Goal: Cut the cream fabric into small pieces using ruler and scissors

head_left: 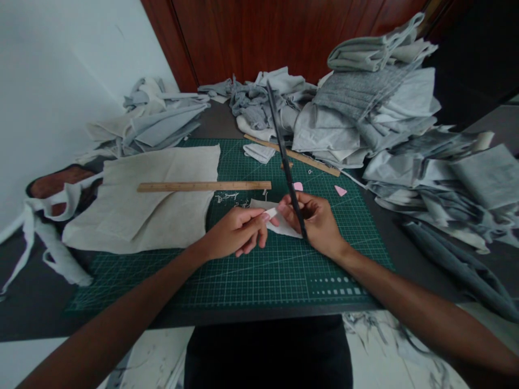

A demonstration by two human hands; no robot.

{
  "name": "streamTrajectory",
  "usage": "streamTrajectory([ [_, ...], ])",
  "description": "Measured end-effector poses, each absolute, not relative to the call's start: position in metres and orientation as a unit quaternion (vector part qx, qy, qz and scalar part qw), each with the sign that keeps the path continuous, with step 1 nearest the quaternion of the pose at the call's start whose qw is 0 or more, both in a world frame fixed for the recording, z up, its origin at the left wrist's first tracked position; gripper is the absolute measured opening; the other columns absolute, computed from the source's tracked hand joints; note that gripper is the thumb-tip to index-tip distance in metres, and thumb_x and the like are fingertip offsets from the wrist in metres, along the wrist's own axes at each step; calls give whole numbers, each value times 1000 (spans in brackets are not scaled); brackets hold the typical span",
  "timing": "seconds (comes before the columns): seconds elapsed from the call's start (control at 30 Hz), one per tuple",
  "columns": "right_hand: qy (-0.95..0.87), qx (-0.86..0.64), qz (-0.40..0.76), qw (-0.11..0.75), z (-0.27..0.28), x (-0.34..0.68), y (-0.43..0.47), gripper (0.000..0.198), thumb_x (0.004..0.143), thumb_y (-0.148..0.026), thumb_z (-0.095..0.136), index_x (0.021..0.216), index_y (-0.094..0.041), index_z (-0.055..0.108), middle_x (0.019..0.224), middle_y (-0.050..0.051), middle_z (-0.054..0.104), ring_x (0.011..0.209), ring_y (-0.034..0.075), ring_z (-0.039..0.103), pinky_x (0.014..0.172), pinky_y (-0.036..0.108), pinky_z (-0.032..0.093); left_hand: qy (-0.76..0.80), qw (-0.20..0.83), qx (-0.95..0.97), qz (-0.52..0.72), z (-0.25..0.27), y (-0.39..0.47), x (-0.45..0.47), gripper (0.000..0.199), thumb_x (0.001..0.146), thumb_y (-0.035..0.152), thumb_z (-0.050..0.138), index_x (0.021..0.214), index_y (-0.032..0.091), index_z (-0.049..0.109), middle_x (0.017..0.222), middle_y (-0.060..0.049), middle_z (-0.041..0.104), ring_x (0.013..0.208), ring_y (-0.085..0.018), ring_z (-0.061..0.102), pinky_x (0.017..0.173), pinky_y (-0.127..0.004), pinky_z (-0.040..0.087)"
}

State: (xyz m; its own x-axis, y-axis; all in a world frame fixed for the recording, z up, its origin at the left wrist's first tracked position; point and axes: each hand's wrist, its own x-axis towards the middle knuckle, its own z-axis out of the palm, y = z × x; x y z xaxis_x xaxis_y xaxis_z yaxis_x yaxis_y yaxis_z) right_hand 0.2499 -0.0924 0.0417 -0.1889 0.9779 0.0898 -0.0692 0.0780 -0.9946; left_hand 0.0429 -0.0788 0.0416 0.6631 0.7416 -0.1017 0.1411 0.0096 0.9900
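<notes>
Tabletop (pixel 219 123), dark grey, carries a green gridded cutting mat (pixel 251 286); reddish-brown wooden panel (pixel 251 38) behind, white wall (pixel 81 81) left. Forearms angle in from lower corners. Left hand (pixel 239 231), palm inward, pinches small off-white cloth piece (pixel 273 213) over mat's middle; right hand (pixel 318 220), fingers curled around long thin black tool (pixel 283 146), fingertips at the piece's other end.

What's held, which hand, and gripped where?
Left hand pinches a small white piece by its left end; right hand holds a long dark tool near its lower end. Right's grip on the piece: unclear.
</notes>
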Motion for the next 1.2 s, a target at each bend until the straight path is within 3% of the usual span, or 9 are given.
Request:
streamTrajectory([
  [0.1, -532, -440, 529, 493, 44, 255, -86, 44, 79, -59, 82, 84, -20, 62, 55, -8, 47, 43, 6, 35, 40, 23, 25, 342, 632, 652, 243, 42, -78, 41, 30, 107, 38, 47, 103, 15, 65, 64, 2, 62, 35, -5, 49, 30, -14, 37],
  [0.33, -509, -419, 558, 504, 38, 261, -75, 46, 79, -60, 82, 84, -20, 59, 58, -9, 44, 42, 6, 38, 41, 24, 27, 359, 570, 684, 281, 45, -76, 42, 29, 106, 36, 48, 93, 16, 64, 57, 5, 56, 33, -4, 40, 30, -15, 30],
  [0.43, -511, -408, 588, 476, 36, 264, -73, 47, 80, -62, 79, 84, -21, 57, 61, -9, 41, 45, 8, 36, 44, 26, 29, 368, 494, 714, 334, 50, -74, 38, 32, 108, 35, 45, 90, 16, 63, 53, 6, 52, 34, -5, 40, 33, -16, 30],
  [0.6, -570, -347, 616, 419, 36, 272, -73, 46, 87, -66, 66, 90, -22, 54, 72, -4, 45, 64, 14, 44, 63, 30, 41, 361, 390, 728, 432, 57, -72, 29, 34, 108, 38, 46, 85, 18, 60, 49, 7, 47, 37, -6, 40, 37, -18, 32],
  [0.73, -664, -345, 576, 329, 49, 276, -80, 45, 92, -66, 60, 93, -22, 55, 81, -1, 49, 74, 16, 47, 69, 31, 41, 364, 397, 675, 504, 60, -72, 24, 36, 107, 45, 48, 83, 20, 59, 48, 8, 43, 34, -7, 36, 34, -20, 29],
  [0.87, -739, -347, 525, 242, 63, 271, -92, 50, 89, -70, 64, 93, -21, 52, 86, 0, 50, 74, 15, 44, 64, 29, 38, 365, 422, 639, 529, 59, -71, 24, 36, 106, 49, 49, 84, 21, 57, 45, 8, 43, 31, -7, 34, 32, -20, 28],
  [1.07, -749, -353, 530, 183, 66, 264, -106, 56, 91, -73, 61, 107, -20, 55, 93, 3, 56, 76, 16, 49, 66, 31, 44, 362, 415, 648, 525, 58, -74, 29, 39, 105, 51, 50, 80, 21, 56, 41, 8, 42, 30, -8, 34, 32, -21, 26],
  [1.2, -746, -377, 520, 175, 68, 265, -108, 55, 89, -73, 63, 100, -21, 56, 90, 4, 57, 78, 17, 51, 64, 31, 44, 376, 371, 673, 517, 63, -77, 29, 43, 105, 48, 50, 73, 21, 57, 39, 7, 43, 30, -8, 35, 33, -22, 26],
])
